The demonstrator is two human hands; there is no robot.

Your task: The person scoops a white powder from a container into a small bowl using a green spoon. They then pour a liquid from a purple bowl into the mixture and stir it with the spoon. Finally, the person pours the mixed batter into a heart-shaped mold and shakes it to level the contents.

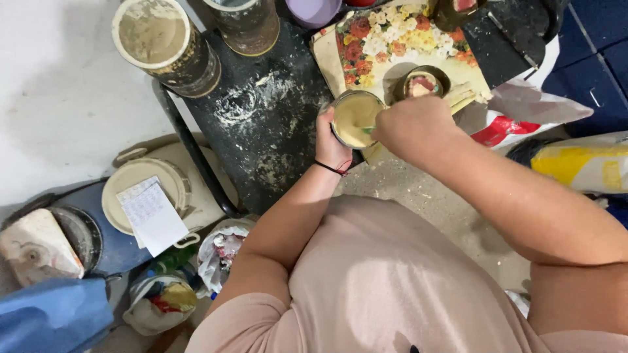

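While the left hand (332, 140) wraps around the near wall of a small round tin (356, 119) and steadies it, the right hand (415, 127) closes on a thin stirring stick (368, 129) whose green tip dips into the contents; the step in hand appears to be the stirring of a thick mix. The tin sits at the near edge of a dark, dust-streaked stool top (261, 117), directly between the two hands, with the left thumb hooked over its rim. Its contents are a smooth, pale cream paste (353, 114) that fills the tin nearly to the rim, with no lumps that can be made out from this view. Judged from this state, the next move calls for a firm hold on the tin wall and short, level strokes of the stick, since the fill is high and the tin stands close to the edge. Just beyond the right hand a smaller round tin (422, 84) holds something pinkish, and it rests on a flowered tray (383, 39). Farther from the left hand, two tall, soiled cans (167, 42) stand at the far side of the stool. Below the left forearm, well apart from the grip, lie a cream lid (121, 189) and a slip of white paper (154, 216).
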